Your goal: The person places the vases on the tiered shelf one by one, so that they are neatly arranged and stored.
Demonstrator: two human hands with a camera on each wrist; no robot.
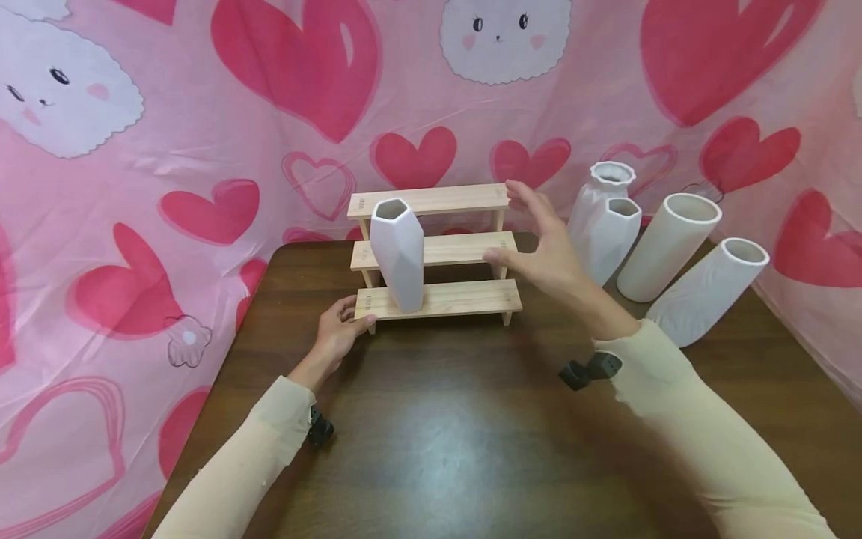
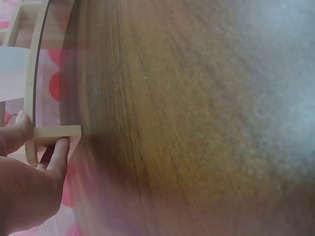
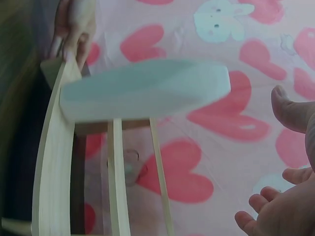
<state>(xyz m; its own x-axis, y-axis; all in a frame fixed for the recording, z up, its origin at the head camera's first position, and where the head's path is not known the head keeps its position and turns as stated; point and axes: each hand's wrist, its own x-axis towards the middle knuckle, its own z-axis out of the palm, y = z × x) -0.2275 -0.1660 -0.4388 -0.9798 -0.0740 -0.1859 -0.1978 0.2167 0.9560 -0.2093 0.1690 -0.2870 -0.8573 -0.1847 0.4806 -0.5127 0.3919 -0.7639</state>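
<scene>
A three-step wooden display stand (image 1: 465, 298) stands on the table, and a faceted white vase (image 1: 399, 258) is upright on the left part of its lowest step. My left hand (image 1: 334, 329) grips the left end of that step. In the left wrist view the thumb lies at the board while the fingers (image 2: 60, 155) reach round the leg (image 2: 59, 131) below. Nothing is in my right hand (image 1: 548, 251), raised by the stand's right end with thumb and fingers spread apart. The right wrist view shows the vase (image 3: 147, 91) apart from that hand.
Several other white vases stand at the right: a frilled-rim one (image 1: 611, 174), a faceted one (image 1: 613, 236), a plain cylinder (image 1: 667, 247) and a slanted textured one (image 1: 707, 292). The brown table (image 1: 417, 442) meets a pink heart-print cloth (image 1: 269, 97) behind.
</scene>
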